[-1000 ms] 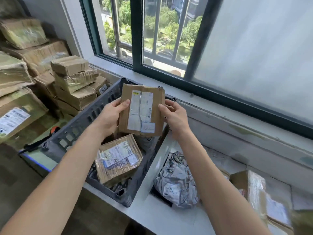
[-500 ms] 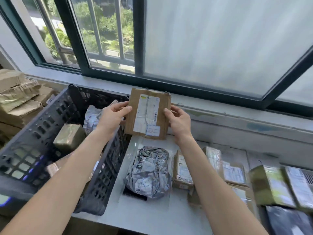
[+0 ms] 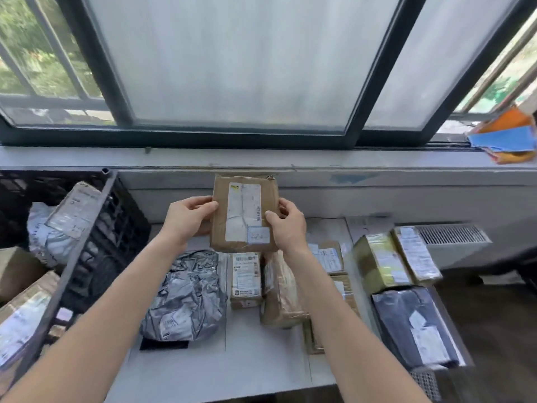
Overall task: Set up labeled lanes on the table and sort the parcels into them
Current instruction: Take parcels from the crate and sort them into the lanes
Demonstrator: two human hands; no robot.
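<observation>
I hold a flat brown cardboard parcel [image 3: 235, 193] with a white shipping label upright above the white table [image 3: 261, 359]. My left hand [image 3: 189, 218] grips its left edge and my right hand [image 3: 286, 225] grips its right edge. Below it on the table lie a crumpled grey poly bag [image 3: 186, 295], a small labelled box [image 3: 245, 279] and a taped brown box [image 3: 283, 292]. Further right are two yellowish taped boxes [image 3: 380, 266] and a dark poly bag [image 3: 415, 324].
A dark plastic crate [image 3: 96, 257] with more parcels stands at the left, touching the table. The window sill [image 3: 290, 158] runs along the back, with orange and blue cards [image 3: 505, 135] at its right end. A white vent grille [image 3: 450, 234] sits at the right.
My view has swung right from the crate to the table. Both hands have carried the brown parcel from above the crate to above the table's parcels.
</observation>
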